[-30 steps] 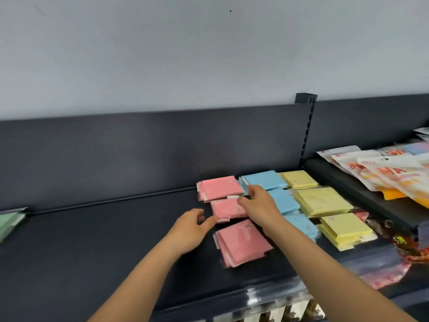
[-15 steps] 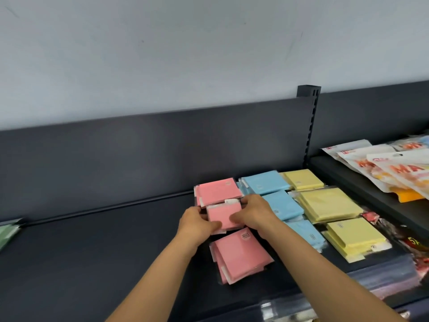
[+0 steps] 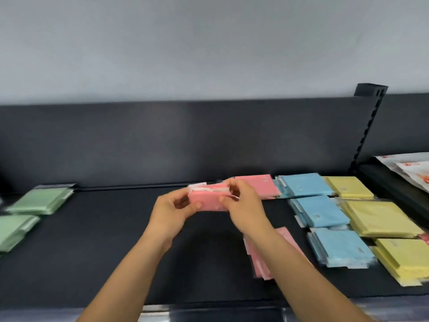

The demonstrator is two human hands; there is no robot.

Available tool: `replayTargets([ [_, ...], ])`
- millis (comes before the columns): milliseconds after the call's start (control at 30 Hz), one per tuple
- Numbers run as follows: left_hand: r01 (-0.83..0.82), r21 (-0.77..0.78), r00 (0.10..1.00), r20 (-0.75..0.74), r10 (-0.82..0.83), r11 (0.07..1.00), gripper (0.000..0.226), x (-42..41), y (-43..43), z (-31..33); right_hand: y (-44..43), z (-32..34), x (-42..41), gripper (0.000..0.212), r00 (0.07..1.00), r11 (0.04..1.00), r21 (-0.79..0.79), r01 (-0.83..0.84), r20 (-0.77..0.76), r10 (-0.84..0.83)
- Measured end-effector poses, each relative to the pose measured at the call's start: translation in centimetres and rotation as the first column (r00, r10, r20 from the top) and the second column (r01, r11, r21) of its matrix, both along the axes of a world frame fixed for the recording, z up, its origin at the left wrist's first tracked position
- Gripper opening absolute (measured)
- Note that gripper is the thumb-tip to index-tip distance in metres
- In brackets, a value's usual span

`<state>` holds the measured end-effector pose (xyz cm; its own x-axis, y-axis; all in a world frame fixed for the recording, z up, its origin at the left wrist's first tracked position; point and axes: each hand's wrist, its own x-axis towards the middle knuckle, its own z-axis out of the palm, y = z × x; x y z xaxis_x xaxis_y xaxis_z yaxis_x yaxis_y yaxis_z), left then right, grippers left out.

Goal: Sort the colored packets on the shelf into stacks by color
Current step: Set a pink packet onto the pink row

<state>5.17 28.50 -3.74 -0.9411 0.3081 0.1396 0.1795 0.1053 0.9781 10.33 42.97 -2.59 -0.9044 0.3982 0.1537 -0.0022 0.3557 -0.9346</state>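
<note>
1. Head view: the pink bundle (image 3: pixel 209 201), lying on the shelf (image 3: pixel 116 252) half a second ago, is now lifted between both hands.
2. Its ends sit in the left hand (image 3: pixel 173 211) and the right hand (image 3: pixel 243 206), each grip closed on it.
3. Open shelf surface stretches left to the green stacks (image 3: pixel 39 202); the blue stacks (image 3: pixel 304 185) crowd the right.

What we cannot make out

The pink stack (image 3: pixel 209 201) held at centre is motion-blurred, its ends covered by the left grip (image 3: pixel 171 212) and right grip (image 3: pixel 243 208); the right grip also covers a corner of the back pink stack (image 3: pixel 260 185), and the right forearm (image 3: pixel 299 275) hides much of the lower pink stack (image 3: pixel 257 261). We see the green packets (image 3: pixel 14 231) cut by the left edge, the white bags (image 3: pixel 408 168) and nearest yellow stack (image 3: pixel 404 259) by the right. Packet print is too small to read.
</note>
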Motion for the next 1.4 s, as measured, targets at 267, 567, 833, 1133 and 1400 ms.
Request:
replayTargets([
  [267, -0.178, -0.533, 0.983, -0.132, 0.127, 0.828, 0.036, 0.4, -6.7, -3.7, -6.9, -4.2, -1.1, 0.049, 0.924, 0.953, 0.069, -0.296, 0.274, 0.267],
  [567, -0.230, -0.617, 0.973, -0.157, 0.169, 0.752, 0.029, 1.5, -9.9, -3.2, -10.3, -3.5, -1.1, 0.052, 0.915, 0.947, 0.042, -0.320, 0.274, 0.297],
  [833, -0.175, -0.517, 0.985, -0.090, 0.150, 0.838, 0.033, 1.6, -18.0, -2.5, -18.5, -3.5, -2.0, 0.041, 0.918, 0.954, -0.033, -0.296, 0.268, 0.294],
  [1133, -0.128, -0.611, 0.992, -0.088, 0.093, 0.781, 0.022, -1.1, -28.6, -3.5, -29.8, -4.3, -3.9, 0.063, 0.917, 0.980, -0.059, -0.190, 0.345, 0.199],
  [1400, -0.185, -0.722, 0.966, -0.259, -0.013, 0.667, 0.030, -1.2, -30.2, -4.9, -31.7, -5.0, -3.5, 0.059, 0.905, 0.996, 0.067, -0.059, 0.424, 0.026],
])
